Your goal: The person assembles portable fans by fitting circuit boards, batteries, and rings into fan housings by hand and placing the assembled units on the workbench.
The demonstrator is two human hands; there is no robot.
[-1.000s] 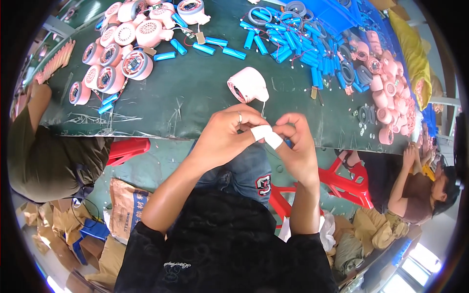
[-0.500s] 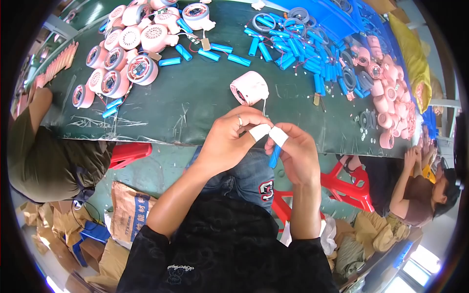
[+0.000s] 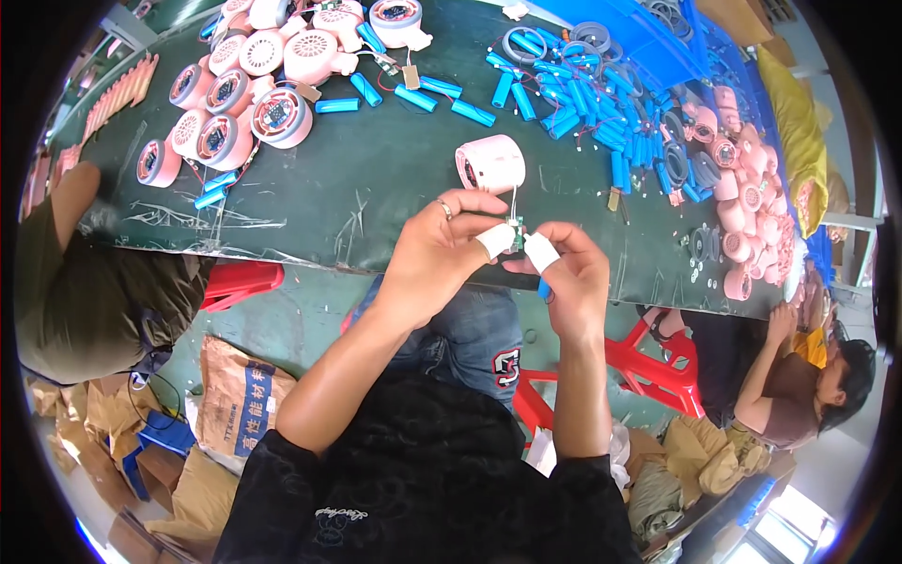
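In front of me on the green table lies a pink round fan housing [image 3: 492, 164] on its side. Pale wires run from it down to a small green circuit board [image 3: 519, 236]. My left hand [image 3: 442, 246], with white tape on the thumb and a ring, pinches that board at its left edge. My right hand [image 3: 575, 273], its thumb also taped white, is closed around a blue cylindrical battery [image 3: 544, 289], mostly hidden by the palm. Its thumb and fingertips are close to the board's right side; whether they touch it I cannot tell.
Pink fan housings [image 3: 282, 117] with grey rings cluster at the left. Loose blue batteries [image 3: 564, 94] and grey rings are heaped at the back right, beside a blue bin [image 3: 648, 42]. More pink parts [image 3: 742, 207] pile at the far right. People sit on both sides.
My hands have parted slightly, and the green board now shows between them. The battery has slid higher behind my right thumb, showing less. The view has shifted slightly.
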